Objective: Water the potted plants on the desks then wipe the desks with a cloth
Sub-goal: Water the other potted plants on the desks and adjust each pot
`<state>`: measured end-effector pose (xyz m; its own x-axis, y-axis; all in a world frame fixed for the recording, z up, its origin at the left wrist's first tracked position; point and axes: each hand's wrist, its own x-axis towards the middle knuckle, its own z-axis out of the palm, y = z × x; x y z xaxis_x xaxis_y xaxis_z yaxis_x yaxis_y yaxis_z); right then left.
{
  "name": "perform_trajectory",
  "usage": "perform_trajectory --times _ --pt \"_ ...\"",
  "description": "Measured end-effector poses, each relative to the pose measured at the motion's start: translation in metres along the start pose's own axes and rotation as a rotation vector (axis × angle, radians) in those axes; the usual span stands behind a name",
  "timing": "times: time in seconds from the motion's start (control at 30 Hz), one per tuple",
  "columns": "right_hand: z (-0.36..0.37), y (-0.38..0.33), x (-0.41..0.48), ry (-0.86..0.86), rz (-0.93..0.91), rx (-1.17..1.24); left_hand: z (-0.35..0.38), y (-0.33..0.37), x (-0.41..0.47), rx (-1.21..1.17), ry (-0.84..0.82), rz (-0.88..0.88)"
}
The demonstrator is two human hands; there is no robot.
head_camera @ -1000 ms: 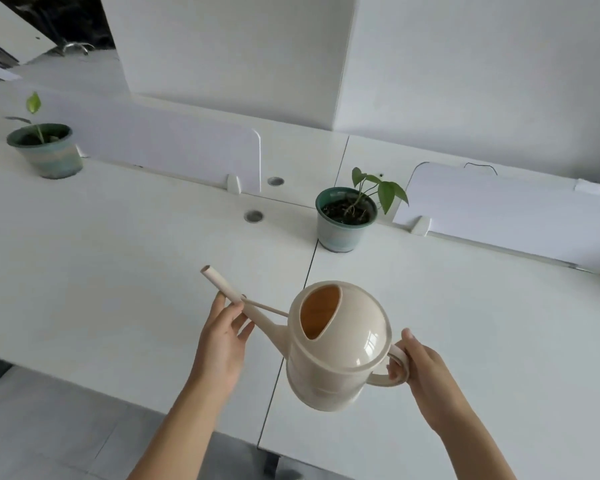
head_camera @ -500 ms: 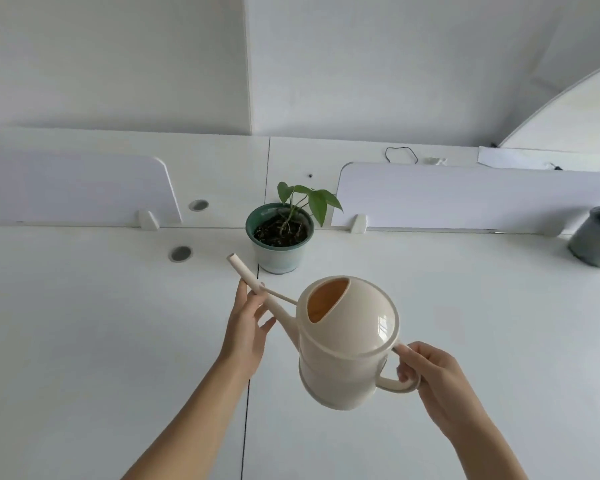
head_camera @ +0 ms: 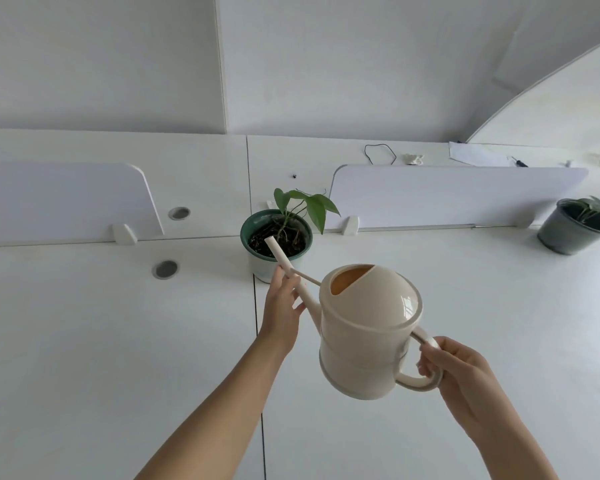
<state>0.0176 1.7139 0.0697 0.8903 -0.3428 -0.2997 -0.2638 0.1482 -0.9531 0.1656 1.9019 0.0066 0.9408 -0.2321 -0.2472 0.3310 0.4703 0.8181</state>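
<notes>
The spout (head_camera: 284,259) has been brought over the green pot (head_camera: 276,242).
Watering of plant 1 is in hand; the watering can (head_camera: 368,330) is gripped at its handle by the right hand (head_camera: 454,372), steadied at the spout by the left hand (head_camera: 281,306); further tipping is needed.

Green pot (head_camera: 257,233): lower front hidden behind the spout (head_camera: 284,263) and left hand (head_camera: 280,311).
Water level: not visible inside the watering can (head_camera: 368,327).
Dark pot (head_camera: 568,233): right rim cut by frame's right edge.
Small objects, upper right (head_camera: 413,159): too small to identify.
</notes>
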Motion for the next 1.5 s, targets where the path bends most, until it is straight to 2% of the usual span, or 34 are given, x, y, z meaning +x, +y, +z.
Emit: perform_trajectory --times 0.5,0.93,1.5 --pt "0.036 -0.017 0.006 -0.037 0.012 -0.007 -0.016 0.004 0.029 -0.077 -0.004 -0.078" --pt "0.025 -0.03 0.007 -0.079 -0.008 -0.057 -0.008 -0.009 0.033 -0.17 -0.003 -0.167" --pt "0.019 -0.035 0.016 0.028 -0.05 -0.015 0.029 -0.002 0.063 -0.146 -0.047 -0.222"
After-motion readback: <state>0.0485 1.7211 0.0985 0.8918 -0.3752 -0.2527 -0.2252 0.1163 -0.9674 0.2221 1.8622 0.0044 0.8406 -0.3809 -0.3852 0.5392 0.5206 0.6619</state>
